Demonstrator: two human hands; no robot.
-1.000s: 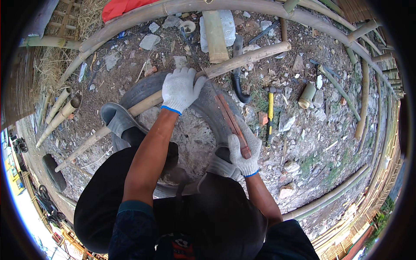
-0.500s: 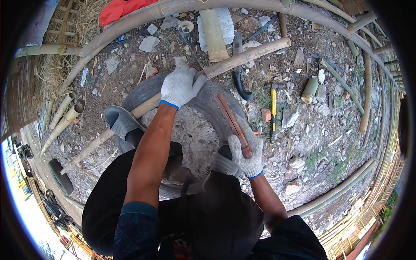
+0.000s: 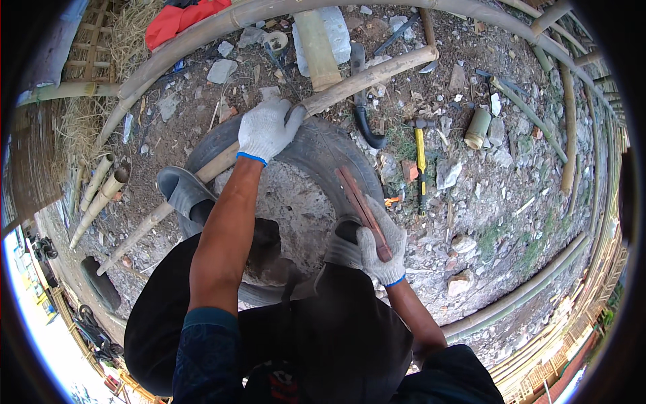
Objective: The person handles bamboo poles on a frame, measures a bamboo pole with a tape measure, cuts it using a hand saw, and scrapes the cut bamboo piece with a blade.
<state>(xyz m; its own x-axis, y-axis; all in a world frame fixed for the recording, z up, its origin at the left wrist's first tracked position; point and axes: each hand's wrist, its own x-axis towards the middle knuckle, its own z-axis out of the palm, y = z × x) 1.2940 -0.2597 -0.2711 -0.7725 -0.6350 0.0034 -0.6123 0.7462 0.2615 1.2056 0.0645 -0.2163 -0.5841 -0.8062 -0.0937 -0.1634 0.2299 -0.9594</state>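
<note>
Pole [image 3: 369,81] aslant toward upper right, left hand [image 3: 266,130] around it, right hand [image 3: 393,244] around wooden handle [image 3: 359,203]

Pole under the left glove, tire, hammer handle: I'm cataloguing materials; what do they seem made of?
Pole: dull bamboo or wood, hard to tell; round, tan, streaked. Tire: probably matte rubber; thick, dark-grey ring. Hammer handle: perhaps smooth plastic; bright yellow and black.

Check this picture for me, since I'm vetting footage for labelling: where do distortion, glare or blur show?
Head view: the long, round, tan bamboo pole bows into an arc near the top; head view: the outdoor background glares white at lower left; head view: the long reddish-brown wooden handle in the white-gloved right hand looks fairly sharp.
</note>
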